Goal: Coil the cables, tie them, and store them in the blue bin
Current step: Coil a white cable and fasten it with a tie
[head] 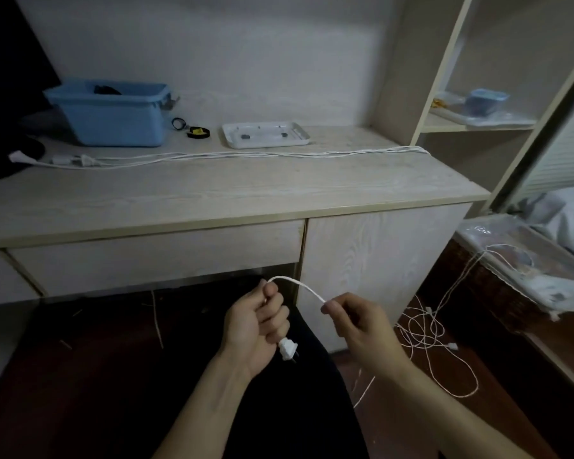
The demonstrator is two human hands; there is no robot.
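My left hand point(256, 321) grips a white cable point(299, 283) just above its plug point(288, 350), which sticks out below my fist. The cable arcs over to my right hand point(358, 321), which pinches it between thumb and fingers. From there it drops into a loose tangle on the floor point(434, 339) at the right. More white cables point(246, 155) lie stretched along the desk. The blue bin point(113, 115) stands at the desk's back left, with something dark inside.
A white tray point(265, 135) and a small yellow-and-black tape roll point(198, 132) sit on the desk point(212, 193) beside the bin. Shelves point(478, 124) rise at the right. A plastic-covered basket point(524, 276) stands on the floor at the right.
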